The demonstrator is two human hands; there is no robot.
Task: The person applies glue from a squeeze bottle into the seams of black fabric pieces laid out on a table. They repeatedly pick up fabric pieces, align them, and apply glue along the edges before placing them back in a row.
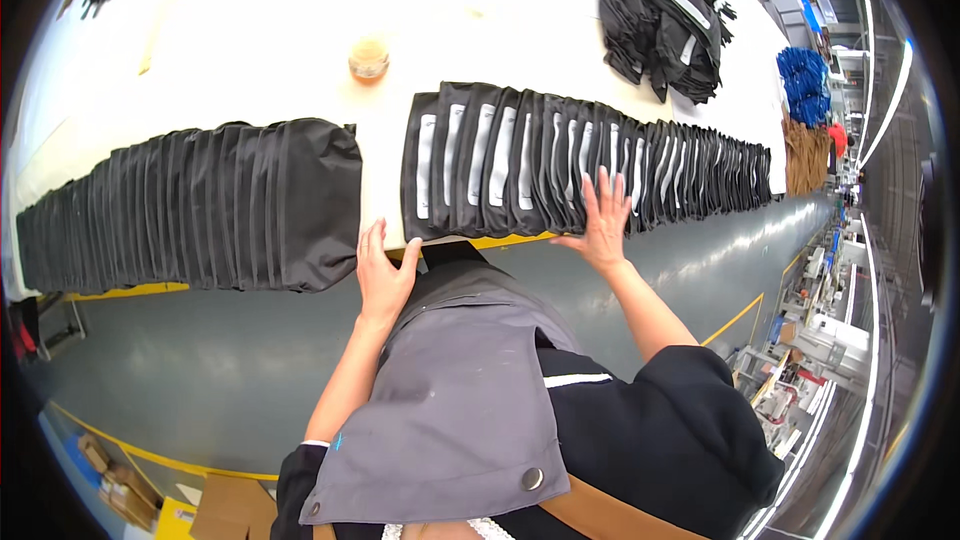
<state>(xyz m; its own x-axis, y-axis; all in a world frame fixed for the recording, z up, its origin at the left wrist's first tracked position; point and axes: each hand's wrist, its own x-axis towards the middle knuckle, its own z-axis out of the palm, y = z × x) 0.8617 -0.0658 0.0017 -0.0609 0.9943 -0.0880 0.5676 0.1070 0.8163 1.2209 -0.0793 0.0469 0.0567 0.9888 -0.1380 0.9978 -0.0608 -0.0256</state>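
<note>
Along the near edge of the white tabletop point(250, 40) I see, at far left, a fanned row of plain black fabric pieces point(200, 205). My left hand point(383, 275) rests flat at the edge just right of that row, its grip apart, holding nothing. Next lies the overlapped row of black pieces with white strips point(560, 160); my right hand point(604, 220) presses on it, fingers spread. Beyond stand a small round jar point(368, 58) and a heap of black garments point(665, 20).

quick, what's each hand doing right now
Left hand: open, flat at the table edge, holding nothing.
Right hand: open, fingers spread, pressing on the row of black fabric pieces with white strips.
</note>
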